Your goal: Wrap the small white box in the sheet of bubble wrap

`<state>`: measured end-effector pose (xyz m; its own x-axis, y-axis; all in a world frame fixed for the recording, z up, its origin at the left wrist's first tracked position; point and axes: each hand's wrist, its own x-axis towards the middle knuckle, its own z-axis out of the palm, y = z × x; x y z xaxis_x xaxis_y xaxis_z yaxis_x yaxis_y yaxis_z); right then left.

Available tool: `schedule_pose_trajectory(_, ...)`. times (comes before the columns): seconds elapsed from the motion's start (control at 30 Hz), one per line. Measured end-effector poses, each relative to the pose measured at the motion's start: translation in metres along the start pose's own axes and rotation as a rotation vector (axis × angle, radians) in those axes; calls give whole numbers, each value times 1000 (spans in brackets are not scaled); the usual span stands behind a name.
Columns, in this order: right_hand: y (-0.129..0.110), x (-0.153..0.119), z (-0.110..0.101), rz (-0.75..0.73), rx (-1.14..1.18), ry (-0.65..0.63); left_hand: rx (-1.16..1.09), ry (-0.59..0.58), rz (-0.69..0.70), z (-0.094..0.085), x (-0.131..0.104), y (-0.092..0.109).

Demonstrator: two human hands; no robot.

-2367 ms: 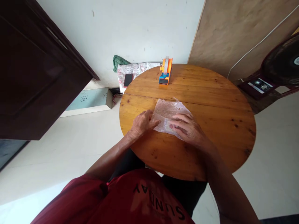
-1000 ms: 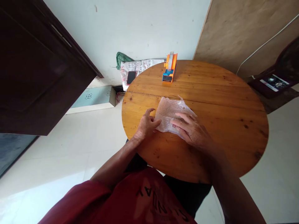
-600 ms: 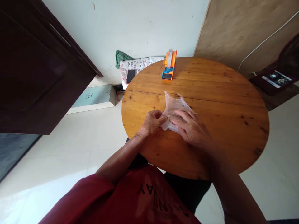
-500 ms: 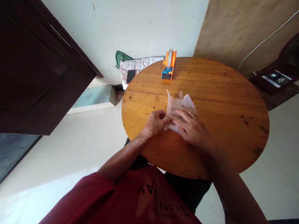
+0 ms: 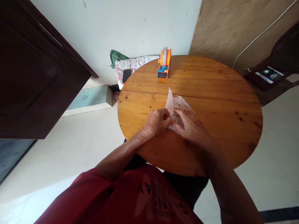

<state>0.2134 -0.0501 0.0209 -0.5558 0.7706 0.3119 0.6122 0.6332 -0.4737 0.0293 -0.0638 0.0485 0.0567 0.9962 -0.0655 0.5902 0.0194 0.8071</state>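
A piece of translucent bubble wrap [image 5: 183,104] lies folded on the round wooden table [image 5: 215,124], its left edge standing up. At that edge, the fingers of my left hand [image 5: 158,121] are closed in a pinch on the wrap. Over the wrap's right part curves my right hand [image 5: 192,126], thumb and forefinger on either side of a fold. Whatever may be inside the wrap is hidden by my hands and the layers.
An orange and blue tape dispenser [image 5: 164,63] with a roll of tape stands near the table's far edge. Beyond the left rim are a printed white sack [image 5: 137,62], a dark phone-like slab [image 5: 126,75] and a green bag [image 5: 116,57]. A dark chair [image 5: 268,76] stands at right.
The wrap's left flap has been lifted and folded inward by my left hand. My right fingers have curled from lying flatter on the wrap. The whole view has shifted slightly.
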Motion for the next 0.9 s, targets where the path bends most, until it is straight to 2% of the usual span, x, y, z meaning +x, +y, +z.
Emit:
schedule_pose_trajectory(0.43,-1,4,-8,159,60,-64,49,-192,74,-12,12,4)
schedule_pose_trajectory(0.57,3,10,-9,90,144,-95,48,-241,79,-14,17,7)
schedule_pose_trajectory(0.67,4,14,-11,72,185,-127,-70,-233,-6,-13,16,6)
schedule_pose_trajectory(0.77,6,17,-12,69,213,-185,-250,-273,-135,-14,13,3)
schedule_pose_trajectory(0.9,9,24,-14,52,245,-263,-370,-352,-167,-18,13,0)
